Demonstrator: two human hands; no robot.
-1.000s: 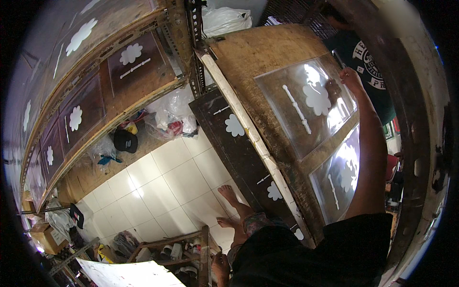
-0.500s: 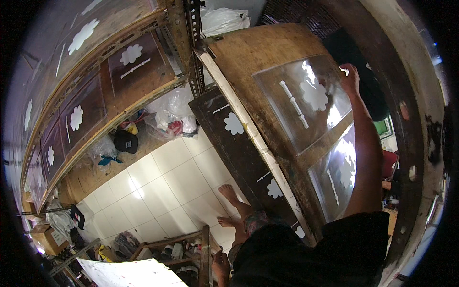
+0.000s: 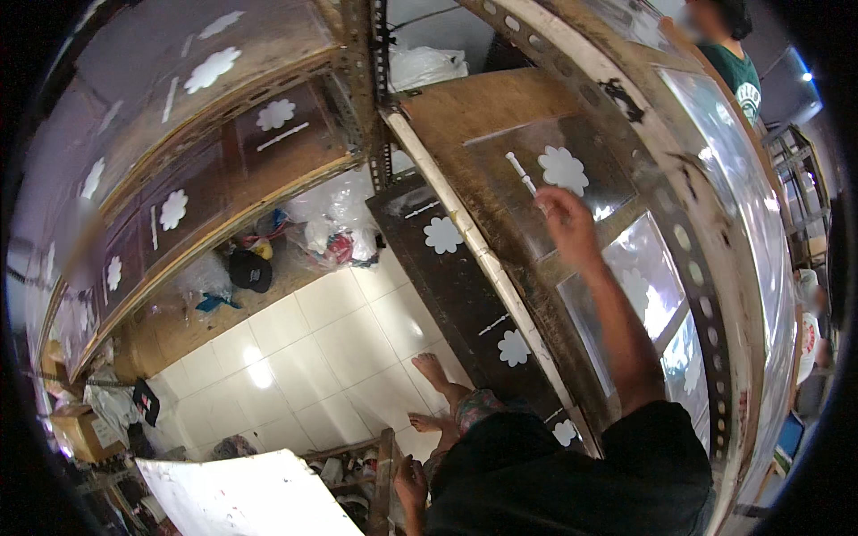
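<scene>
My right hand (image 3: pixel 569 225), fingers curled in, is over a clear plastic sheet (image 3: pixel 500 136) on a brown wooden shelf board. It covers the lower end of a thin white stick-shaped piece (image 3: pixel 518 170) with knobbed ends. Right beside it on the sheet is a white flower-shaped piece (image 3: pixel 564 171). Whether the fingers hold anything is hidden. A second sheet (image 3: pixel 581 308), glossy with reflections, lies nearer, under my forearm. Low at my side my left hand (image 3: pixel 411 485) hangs with bent fingers, close to a wooden rack post; its inner side is hidden.
Perforated metal posts (image 3: pixel 382 98) and a pale shelf edge (image 3: pixel 487 259) border the board. A lower dark shelf (image 3: pixel 420 198) and left-hand shelves (image 3: pixel 214 170) carry similar white pieces. Plastic bags and a black cap (image 3: pixel 250 270) lie below. A person in green (image 3: pixel 737 76) is beyond the right shelf.
My right hand has drawn back from the sheet's far edge to the lower end of the stick-shaped piece. The view has shifted, bringing the right-hand shelf and a person in green into sight.
</scene>
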